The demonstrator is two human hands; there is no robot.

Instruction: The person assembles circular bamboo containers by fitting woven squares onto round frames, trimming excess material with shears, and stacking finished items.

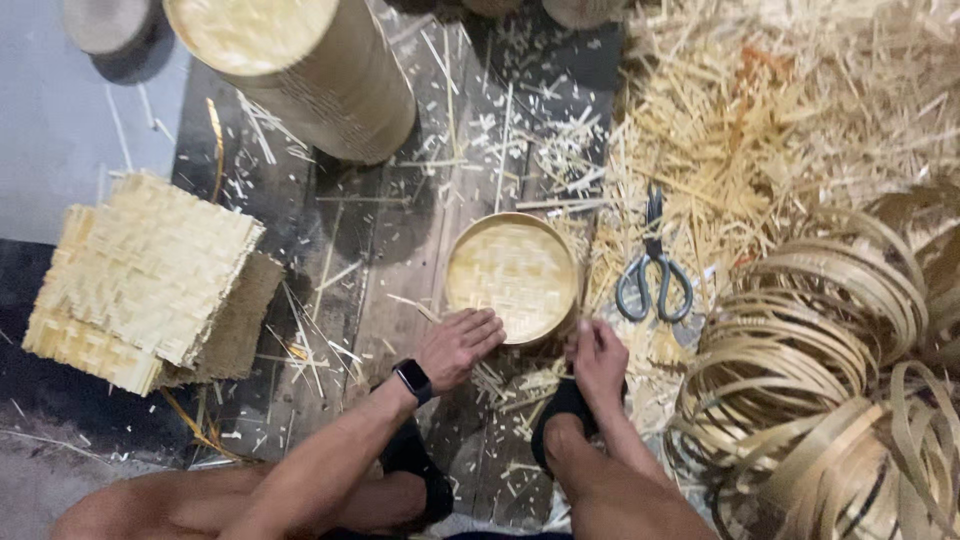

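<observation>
We've got a round woven bamboo tray (512,275) lying flat on the dark plank floor (390,230), straight ahead of us and between both hands. Left hand (458,345) is flat and spread, fingers resting on the tray's near-left rim. Right hand (598,358) sits just beside the near-right rim, fingers curled loosely; can't tell if it's pinching a sliver or just touching the edge. Step in hand, as we read it: seating or checking the rim of the tray while it's braced against the floor. Next move likely calls for steady downward pressure from the left and a firm grip on the rim from the right, turning the tray bit by bit. Scissors (654,275) lie close right, on the strip offcuts (720,130). Coiled bamboo hoops (830,370) are far right, a stack of woven square mats (140,280) left, and a tall stack of finished trays (310,70) lies beyond.
</observation>
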